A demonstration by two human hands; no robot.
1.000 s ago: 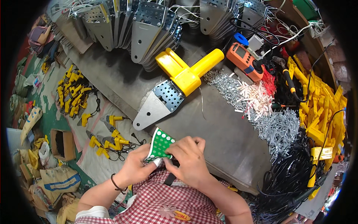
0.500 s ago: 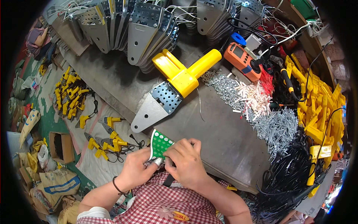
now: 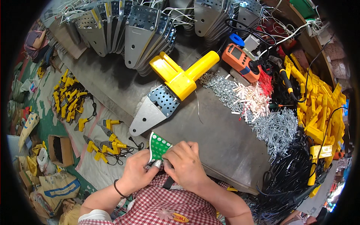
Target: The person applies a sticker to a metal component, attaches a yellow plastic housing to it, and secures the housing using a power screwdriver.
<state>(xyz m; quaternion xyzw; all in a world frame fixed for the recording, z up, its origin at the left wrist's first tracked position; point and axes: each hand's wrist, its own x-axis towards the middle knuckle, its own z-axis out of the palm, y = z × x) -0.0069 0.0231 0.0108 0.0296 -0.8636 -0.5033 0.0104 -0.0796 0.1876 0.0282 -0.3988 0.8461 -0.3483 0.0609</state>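
At the table's near edge, a green sheet with white dots and a white border (image 3: 159, 145), like a sticker sheet, is bent between my hands. My left hand (image 3: 135, 170) pinches its lower left side; something silver shows at the thumb tip, and I cannot tell what it is. Closed at the sheet's lower right is my right hand (image 3: 185, 164), its fingertips partly hidden. Just beyond lies a hand tool with a yellow plastic body and handle (image 3: 181, 83), joined to a perforated metal cover (image 3: 165, 100) and a tapered grey plate (image 3: 147, 119).
Stacks of similar metal plates (image 3: 138, 37) with white wires line the far side. To the right are an orange meter (image 3: 240, 60), nuts (image 3: 221, 88), white sleeves (image 3: 252, 98), screws (image 3: 277, 129), black cables (image 3: 288, 168) and yellow handle parts (image 3: 322, 101). Finished-looking yellow tools (image 3: 69, 99) lie at left.
The view has shifted slightly. Both hands keep hold of the green sheet, with the right fingers slightly changed in position. The yellow tool lies as before.
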